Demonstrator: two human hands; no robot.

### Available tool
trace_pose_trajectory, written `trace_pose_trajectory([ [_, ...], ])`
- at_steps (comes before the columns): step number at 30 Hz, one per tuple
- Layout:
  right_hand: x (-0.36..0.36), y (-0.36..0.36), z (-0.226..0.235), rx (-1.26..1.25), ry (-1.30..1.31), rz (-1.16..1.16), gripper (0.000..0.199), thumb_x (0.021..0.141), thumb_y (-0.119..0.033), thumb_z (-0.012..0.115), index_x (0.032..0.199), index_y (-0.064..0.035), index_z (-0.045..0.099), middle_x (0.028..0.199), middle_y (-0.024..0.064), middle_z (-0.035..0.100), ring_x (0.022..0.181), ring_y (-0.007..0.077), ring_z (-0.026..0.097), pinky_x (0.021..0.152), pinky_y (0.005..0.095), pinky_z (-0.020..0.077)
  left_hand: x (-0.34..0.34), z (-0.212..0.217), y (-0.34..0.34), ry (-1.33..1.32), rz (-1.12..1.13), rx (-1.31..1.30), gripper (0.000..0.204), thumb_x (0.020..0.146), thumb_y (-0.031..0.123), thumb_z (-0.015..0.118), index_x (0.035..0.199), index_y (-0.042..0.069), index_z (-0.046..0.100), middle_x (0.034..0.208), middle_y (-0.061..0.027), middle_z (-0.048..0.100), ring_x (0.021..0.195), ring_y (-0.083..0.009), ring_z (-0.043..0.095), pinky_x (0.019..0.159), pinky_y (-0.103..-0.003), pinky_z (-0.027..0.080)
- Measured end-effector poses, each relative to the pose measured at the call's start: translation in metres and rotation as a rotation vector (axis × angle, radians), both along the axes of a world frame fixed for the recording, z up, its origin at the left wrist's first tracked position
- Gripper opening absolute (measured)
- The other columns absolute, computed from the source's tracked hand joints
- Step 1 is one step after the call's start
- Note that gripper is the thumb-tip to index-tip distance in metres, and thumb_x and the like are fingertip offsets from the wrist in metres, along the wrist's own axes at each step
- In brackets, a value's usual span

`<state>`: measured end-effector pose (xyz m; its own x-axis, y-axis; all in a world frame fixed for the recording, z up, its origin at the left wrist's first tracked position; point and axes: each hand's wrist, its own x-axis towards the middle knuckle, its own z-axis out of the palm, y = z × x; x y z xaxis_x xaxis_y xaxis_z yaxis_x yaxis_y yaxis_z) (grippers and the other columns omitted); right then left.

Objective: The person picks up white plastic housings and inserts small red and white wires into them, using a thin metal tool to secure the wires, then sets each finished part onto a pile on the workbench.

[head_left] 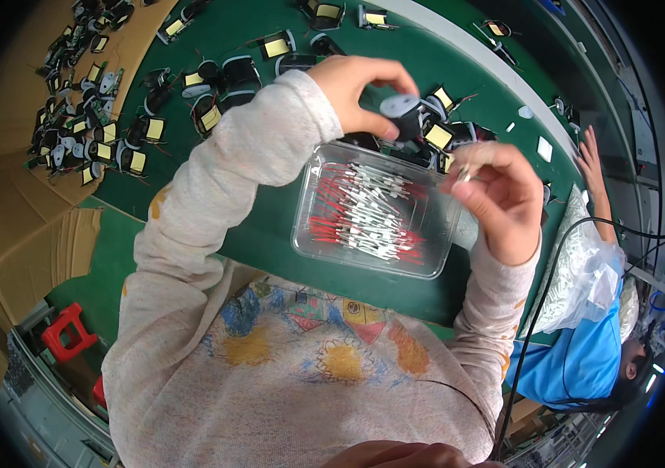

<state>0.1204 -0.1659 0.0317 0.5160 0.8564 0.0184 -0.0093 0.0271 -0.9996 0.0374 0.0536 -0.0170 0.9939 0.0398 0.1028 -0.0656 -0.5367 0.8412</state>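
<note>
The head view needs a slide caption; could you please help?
Left hand on a black part, right hand by a tray of wires.

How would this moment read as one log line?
left hand: holding black part; right hand: pinching small item, blurred; tray: red, white wires

Cannot identify small blurred piece pinched in right hand. Cannot see whole black housing, partly covered by left hand.
</note>
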Motion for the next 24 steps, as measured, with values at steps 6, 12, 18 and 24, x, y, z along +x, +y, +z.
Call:
trace_pose_trajectory([
  [6, 0.009, 0.001, -0.006, 0.097, 0.237, -0.068, 0.039, 0.075, 0.004, 0.064, 0.113, 0.0045, 0.052, 0.095, 0.0116, 0.058, 0.083, 0.0148, 0.059, 0.075, 0.0323, 0.0536, -0.012, 0.014, -0.006, -0.21, -0.07, -0.702, 0.038, 0.085, 0.01, 0.056, 0.12, -0.003, 0.048, 0.111, -0.0081, 0.054, 0.104, -0.0126, 0.05, 0.091, -0.026, 0.038],
  [12, -0.008, 0.006, 0.003, 0.107, 0.047, -0.183, 0.045, 0.073, 0.009, 0.063, 0.116, 0.0068, 0.05, 0.092, 0.0125, 0.06, 0.082, 0.0168, 0.061, 0.076, 0.0289, 0.0519, -0.035, 0.028, -0.012, -0.213, -0.107, -0.766, 0.055, 0.078, 0.034, 0.068, 0.114, -0.003, 0.05, 0.097, -0.0047, 0.051, 0.09, -0.0105, 0.046, 0.079, -0.023, 0.035],
  [18, -0.012, 0.003, 0.006, 0.125, -0.978, -0.222, 0.034, 0.065, 0.013, 0.065, 0.097, 0.0017, 0.064, 0.083, 0.0089, 0.066, 0.071, 0.0193, 0.063, 0.065, 0.0267, 0.0506, -0.041, 0.038, -0.02, -0.264, -0.32, -0.215, 0.04, 0.075, 0.038, 0.069, 0.096, 0.004, 0.062, 0.115, -0.0139, 0.051, 0.105, -0.0227, 0.047, 0.094, -0.037, 0.032],
  [24, -0.014, -0.003, 0.01, 0.258, -1.234, -0.092, 0.037, 0.054, 0.004, 0.068, 0.09, -0.0032, 0.067, 0.082, 0.0076, 0.063, 0.077, 0.0221, 0.06, 0.065, 0.0295, 0.0521, -0.037, 0.03, -0.027, 0.19, -0.479, -0.838, 0.041, 0.074, 0.026, 0.072, 0.102, -0.001, 0.059, 0.104, -0.0112, 0.053, 0.106, -0.0225, 0.048, 0.094, -0.032, 0.034],
])
